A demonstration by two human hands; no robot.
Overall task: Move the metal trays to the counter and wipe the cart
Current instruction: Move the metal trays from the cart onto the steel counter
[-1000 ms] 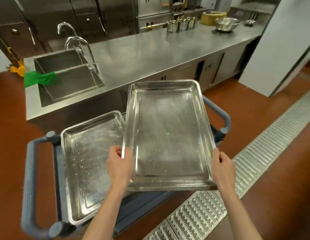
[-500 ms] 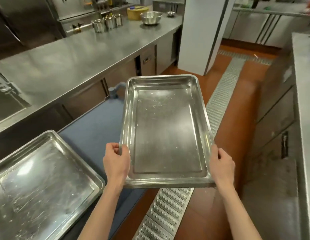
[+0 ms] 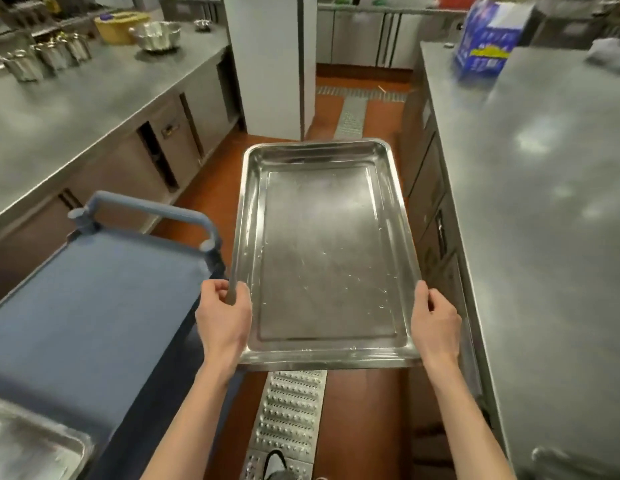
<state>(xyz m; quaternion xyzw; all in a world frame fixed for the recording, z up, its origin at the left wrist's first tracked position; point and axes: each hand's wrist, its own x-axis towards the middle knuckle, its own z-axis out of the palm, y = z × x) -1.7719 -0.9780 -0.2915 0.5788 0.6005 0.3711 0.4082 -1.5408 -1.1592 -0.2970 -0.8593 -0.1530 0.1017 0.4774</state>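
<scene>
I hold a large, empty metal tray (image 3: 322, 251) level in the air over the red floor, between the cart and the right counter. My left hand (image 3: 223, 318) grips its left rim near the close corner, and my right hand (image 3: 435, 323) grips the right rim. The blue-grey cart (image 3: 93, 306) stands at the left, its top bare except for a second metal tray (image 3: 31, 448) at the bottom left corner. A steel counter (image 3: 544, 220) runs along the right, close to the tray's right edge.
Another steel counter (image 3: 76, 109) runs along the left with cups (image 3: 45, 58), a bowl (image 3: 156, 34) and a yellow container (image 3: 119, 26). A blue box (image 3: 488, 39) stands at the far end of the right counter. A metal floor drain grate (image 3: 287, 420) lies underfoot.
I have turned right with the tray, carrying it off the cart and out over the aisle toward the right counter. The second tray stays on the cart.
</scene>
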